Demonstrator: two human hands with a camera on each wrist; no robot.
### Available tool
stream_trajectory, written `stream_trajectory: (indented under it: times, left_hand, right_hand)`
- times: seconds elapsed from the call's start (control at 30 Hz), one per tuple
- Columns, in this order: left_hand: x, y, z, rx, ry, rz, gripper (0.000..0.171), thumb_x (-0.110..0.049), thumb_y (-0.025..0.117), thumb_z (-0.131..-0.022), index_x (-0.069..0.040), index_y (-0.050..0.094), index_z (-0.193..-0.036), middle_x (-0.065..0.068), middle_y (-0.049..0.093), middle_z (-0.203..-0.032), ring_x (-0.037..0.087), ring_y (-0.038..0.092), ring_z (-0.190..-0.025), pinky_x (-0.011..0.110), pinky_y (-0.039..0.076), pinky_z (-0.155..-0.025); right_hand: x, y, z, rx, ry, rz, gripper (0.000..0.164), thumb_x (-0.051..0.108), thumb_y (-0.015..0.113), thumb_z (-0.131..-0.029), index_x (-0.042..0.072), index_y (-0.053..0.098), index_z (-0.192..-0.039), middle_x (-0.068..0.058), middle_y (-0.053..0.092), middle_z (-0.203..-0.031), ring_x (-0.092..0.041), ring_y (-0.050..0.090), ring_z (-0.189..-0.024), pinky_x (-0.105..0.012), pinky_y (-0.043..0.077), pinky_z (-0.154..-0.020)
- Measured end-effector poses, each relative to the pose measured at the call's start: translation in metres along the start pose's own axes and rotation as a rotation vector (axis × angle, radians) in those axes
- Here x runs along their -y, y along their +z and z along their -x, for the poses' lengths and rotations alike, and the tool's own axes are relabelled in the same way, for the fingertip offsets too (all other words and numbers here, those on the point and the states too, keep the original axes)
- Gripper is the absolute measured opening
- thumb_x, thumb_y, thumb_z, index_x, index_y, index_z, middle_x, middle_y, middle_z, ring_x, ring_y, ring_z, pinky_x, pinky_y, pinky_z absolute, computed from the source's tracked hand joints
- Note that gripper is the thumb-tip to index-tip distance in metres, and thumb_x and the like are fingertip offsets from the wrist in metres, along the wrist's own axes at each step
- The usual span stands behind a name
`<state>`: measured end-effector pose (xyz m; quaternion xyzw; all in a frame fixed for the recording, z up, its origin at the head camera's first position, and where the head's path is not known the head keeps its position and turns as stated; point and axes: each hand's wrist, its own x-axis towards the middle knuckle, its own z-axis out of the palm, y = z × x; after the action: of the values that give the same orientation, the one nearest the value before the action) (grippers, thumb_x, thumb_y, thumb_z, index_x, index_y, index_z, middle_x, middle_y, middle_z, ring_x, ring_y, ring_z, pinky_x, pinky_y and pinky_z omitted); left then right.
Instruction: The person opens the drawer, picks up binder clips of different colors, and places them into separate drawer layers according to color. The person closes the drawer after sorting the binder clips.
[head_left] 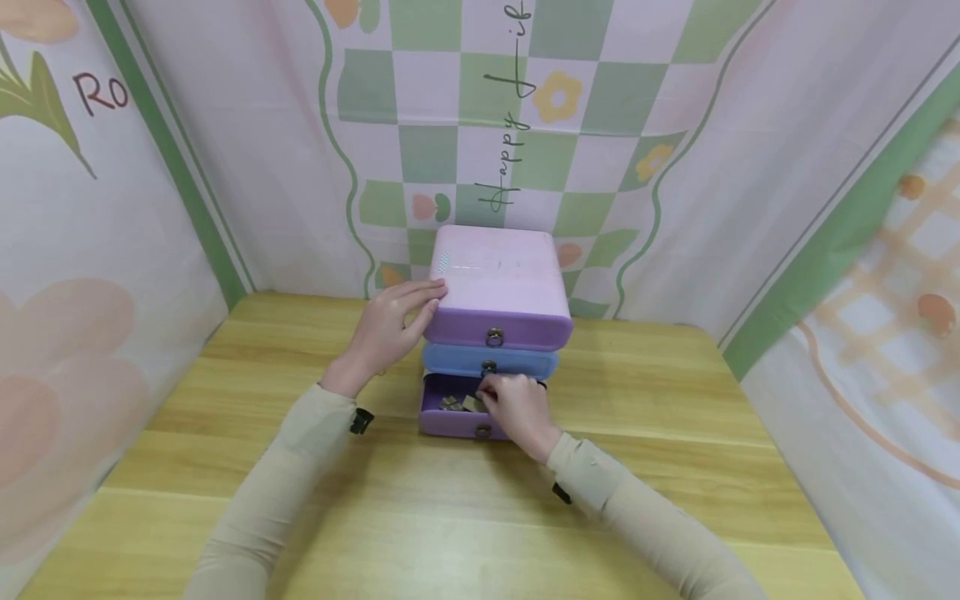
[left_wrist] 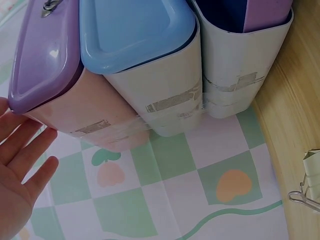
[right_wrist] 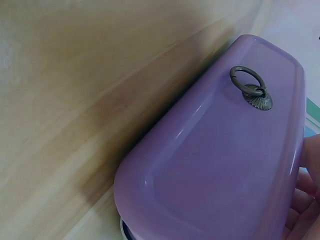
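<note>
A small chest of three drawers (head_left: 501,271) has a pink top, with a purple drawer above a blue one (head_left: 450,360). My left hand (head_left: 386,329) rests its straight fingers on the chest's upper left edge; the left wrist view shows them spread at the purple front (left_wrist: 47,60). The bottom purple drawer (head_left: 442,423) is pulled out, with small gold-coloured pieces (head_left: 451,403) inside. Into it reaches my right hand (head_left: 519,407), fingers curled down beside a flat gold piece (head_left: 472,404). Whether they pinch it is hidden. In the right wrist view, the drawer front (right_wrist: 215,150) covers the fingertips.
A binder clip (left_wrist: 312,172) shows on the wooden table (left_wrist: 285,100) at the left wrist view's right edge. Metal ring pulls (head_left: 494,337) stick out from the drawer fronts. Behind the chest hangs a checked cloth (head_left: 495,150); cloth also hangs on both sides.
</note>
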<state>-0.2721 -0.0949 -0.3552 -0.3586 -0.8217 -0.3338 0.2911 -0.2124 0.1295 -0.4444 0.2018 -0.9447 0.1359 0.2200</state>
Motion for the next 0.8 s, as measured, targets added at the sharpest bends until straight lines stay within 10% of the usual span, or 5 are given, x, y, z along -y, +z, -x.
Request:
stream_trajectory:
  times: [0.8]
  left_hand:
    - [-0.001, -0.001, 0.0, 0.006, 0.003, -0.008, 0.026, -0.019, 0.056, -0.095, -0.008, 0.067, -0.116, 0.007, 0.064, -0.125, 0.023, 0.061, -0.115, 0.038, 0.048, -0.101]
  right_hand:
    - [-0.003, -0.026, 0.0, -0.087, -0.028, -0.022, 0.013, 0.027, 0.067, -0.088, 0.016, 0.072, -0.084, 0.002, 0.071, -0.073, -0.009, 0.061, -0.054, -0.026, 0.048, -0.044]
